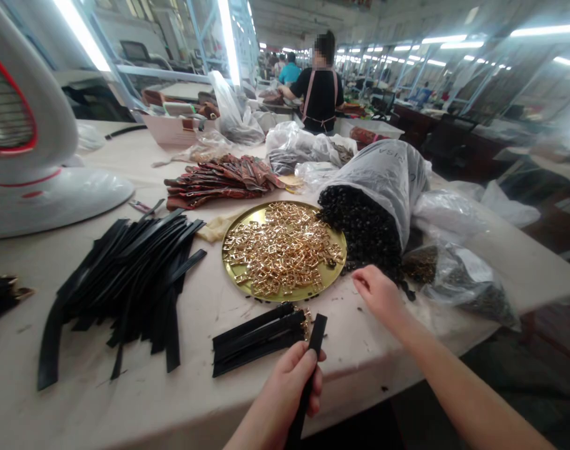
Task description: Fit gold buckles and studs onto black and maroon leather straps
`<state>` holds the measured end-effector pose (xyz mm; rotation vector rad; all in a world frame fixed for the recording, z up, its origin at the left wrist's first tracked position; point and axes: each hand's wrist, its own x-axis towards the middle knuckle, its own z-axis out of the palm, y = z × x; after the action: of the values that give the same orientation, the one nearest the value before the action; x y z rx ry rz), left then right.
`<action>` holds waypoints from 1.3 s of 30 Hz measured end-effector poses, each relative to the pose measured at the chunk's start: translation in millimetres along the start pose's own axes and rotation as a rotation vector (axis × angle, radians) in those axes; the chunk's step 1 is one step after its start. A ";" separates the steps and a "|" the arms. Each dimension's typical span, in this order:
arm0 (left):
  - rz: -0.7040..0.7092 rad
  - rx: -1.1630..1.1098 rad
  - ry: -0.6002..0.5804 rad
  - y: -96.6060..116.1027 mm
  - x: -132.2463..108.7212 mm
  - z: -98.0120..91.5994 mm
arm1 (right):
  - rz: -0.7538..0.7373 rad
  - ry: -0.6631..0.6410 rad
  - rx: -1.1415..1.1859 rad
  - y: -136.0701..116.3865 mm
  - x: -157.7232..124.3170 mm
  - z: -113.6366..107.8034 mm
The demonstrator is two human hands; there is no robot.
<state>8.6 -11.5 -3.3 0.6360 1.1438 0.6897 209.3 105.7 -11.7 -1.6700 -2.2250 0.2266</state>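
Room lights (pixel 547 30) glow past pale tabletop (pixel 125 406); left hand (pixel 292 378) grips strip (pixel 319 331), right hand's (pixel 377 292) grip unclear.

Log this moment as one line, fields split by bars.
left hand: grips black strap | right hand: by black pieces, contents unclear | tray: holds gold fittings | strap pile: left of tray

Black on the strap (pixel 318 330), black strips (pixel 130 269), bright gold fittings (pixel 282 250), a yellow-gold tray (pixel 329 279), and the fan (pixel 50 119), white with red trim!
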 end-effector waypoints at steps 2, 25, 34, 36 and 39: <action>0.018 -0.046 -0.008 0.1 1.7 0.4 | -0.042 -0.044 -0.088 5.7 20.6 4.3; 0.046 -0.196 -0.078 -7.6 -35.1 30.1 | 0.558 -0.294 1.675 -52.9 -76.8 -15.6; 0.054 -0.204 -0.073 -13.1 -37.7 35.0 | 0.751 -0.209 1.848 -57.4 -91.9 -2.3; 0.114 -0.084 -0.039 -19.1 -31.9 35.3 | 0.782 -0.173 1.865 -62.2 -92.7 -0.3; 0.265 0.173 0.061 -30.3 -21.3 31.5 | 0.792 -0.119 1.866 -69.3 -91.8 4.2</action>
<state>38.0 -50.2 -4.5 0.9302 1.1958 0.8454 168.1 -1.8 -9.1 -1.0480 -0.4012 1.8055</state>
